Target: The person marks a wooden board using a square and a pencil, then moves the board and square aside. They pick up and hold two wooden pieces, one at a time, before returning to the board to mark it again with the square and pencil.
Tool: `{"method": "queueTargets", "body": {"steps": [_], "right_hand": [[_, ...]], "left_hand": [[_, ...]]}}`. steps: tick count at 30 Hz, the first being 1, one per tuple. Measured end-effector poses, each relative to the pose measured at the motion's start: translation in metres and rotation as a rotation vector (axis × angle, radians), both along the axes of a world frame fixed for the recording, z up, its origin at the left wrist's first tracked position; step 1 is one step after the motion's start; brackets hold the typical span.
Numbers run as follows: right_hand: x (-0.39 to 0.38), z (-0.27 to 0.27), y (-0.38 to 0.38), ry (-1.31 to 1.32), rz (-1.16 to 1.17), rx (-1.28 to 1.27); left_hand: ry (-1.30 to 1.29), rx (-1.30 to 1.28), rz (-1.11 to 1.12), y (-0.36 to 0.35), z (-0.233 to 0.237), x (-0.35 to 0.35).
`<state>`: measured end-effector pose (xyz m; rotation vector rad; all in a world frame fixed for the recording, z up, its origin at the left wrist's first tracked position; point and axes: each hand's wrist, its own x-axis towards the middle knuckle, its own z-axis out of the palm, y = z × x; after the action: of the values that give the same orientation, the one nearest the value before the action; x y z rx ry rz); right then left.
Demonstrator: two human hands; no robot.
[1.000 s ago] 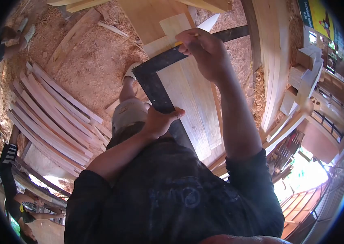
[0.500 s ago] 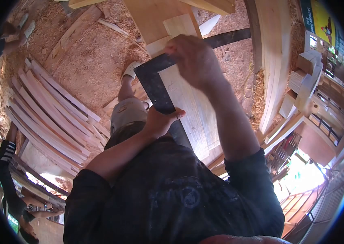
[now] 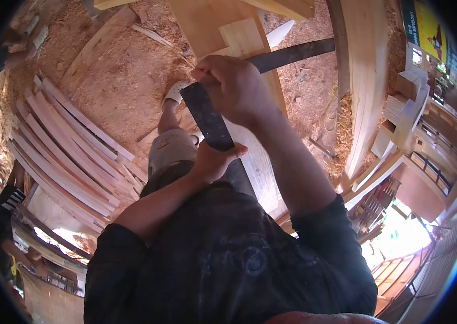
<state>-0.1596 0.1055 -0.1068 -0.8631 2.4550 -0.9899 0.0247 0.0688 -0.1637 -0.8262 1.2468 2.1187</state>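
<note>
A black steel carpenter's square [image 3: 205, 114] lies across a pale wooden board [image 3: 256, 157] in front of me. My left hand [image 3: 213, 161] presses down on the square's near arm, thumb across the metal. My right hand [image 3: 235, 87] is closed in a fist over the square's corner, where the far arm [image 3: 293, 54] runs off to the right. Its fingers hide the pencil that showed earlier. The board's middle is hidden under my right forearm.
Curved wooden slats [image 3: 72, 151] lie stacked on the sawdust floor [image 3: 126, 75] to the left. My sandalled foot [image 3: 174, 93] stands beside the board. Long planks [image 3: 363, 81] lean at the right, offcuts [image 3: 207, 21] lie beyond. Another person's arm [image 3: 1, 216] shows at far left.
My right hand has slid left along the square's far arm, from its middle to the corner. The yellow pencil tip is now hidden. My left hand has stayed put.
</note>
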Motion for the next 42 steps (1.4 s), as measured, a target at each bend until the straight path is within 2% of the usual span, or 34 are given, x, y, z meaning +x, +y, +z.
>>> {"method": "queueTargets", "body": {"steps": [1, 4, 5, 9, 12, 16, 17, 20, 21, 24, 27, 31, 34, 38, 41, 42], "right_hand": [[-0.005, 0.003, 0.002, -0.115, -0.034, 0.069], [-0.022, -0.005, 0.028, -0.369, -0.220, 0.006], [-0.030, -0.012, 0.040, -0.339, -0.214, -0.055], [-0.031, -0.002, 0.038, -0.176, -0.241, 0.004], [-0.011, -0.008, 0.019, -0.273, -0.151, -0.110], [-0.032, -0.002, 0.035, -0.339, -0.303, -0.017], [-0.042, 0.008, 0.039, -0.189, -0.266, 0.157], [-0.041, 0.007, 0.038, 0.173, -0.098, 0.265], [-0.034, -0.007, 0.036, 0.377, 0.016, 0.145], [0.002, -0.003, 0.002, 0.265, 0.038, 0.104], [0.000, -0.004, -0.002, -0.113, -0.128, 0.076], [-0.026, -0.007, 0.028, -0.320, -0.363, -0.059], [-0.028, -0.002, 0.029, -0.087, -0.289, 0.076], [0.006, -0.003, -0.009, -0.026, -0.160, 0.069], [0.012, 0.007, -0.016, -0.227, -0.177, 0.125], [0.013, 0.007, -0.010, -0.305, -0.259, -0.013]], "left_hand": [[-0.006, 0.004, -0.002, 0.000, 0.001, 0.000], [0.026, -0.004, 0.039, 0.002, -0.003, -0.001], [0.037, -0.006, 0.056, 0.004, -0.003, 0.003], [0.052, -0.030, 0.059, 0.007, -0.010, 0.006], [0.029, -0.003, 0.057, 0.008, -0.011, 0.005], [0.022, -0.003, 0.071, 0.007, -0.010, 0.005], [0.030, -0.009, 0.080, 0.008, -0.011, 0.007], [0.029, -0.001, 0.055, 0.006, -0.007, 0.005], [0.017, -0.009, 0.047, 0.006, -0.008, 0.004], [-0.017, -0.009, 0.028, 0.005, -0.008, 0.004], [-0.022, 0.016, 0.019, 0.002, 0.000, 0.001], [-0.006, -0.013, 0.039, 0.001, 0.003, 0.001], [0.014, -0.021, 0.059, 0.002, 0.000, 0.000], [0.008, 0.008, -0.001, 0.002, -0.001, 0.001], [0.041, 0.026, 0.056, 0.003, -0.002, 0.002], [0.049, 0.020, 0.043, 0.003, -0.007, 0.002]]}}
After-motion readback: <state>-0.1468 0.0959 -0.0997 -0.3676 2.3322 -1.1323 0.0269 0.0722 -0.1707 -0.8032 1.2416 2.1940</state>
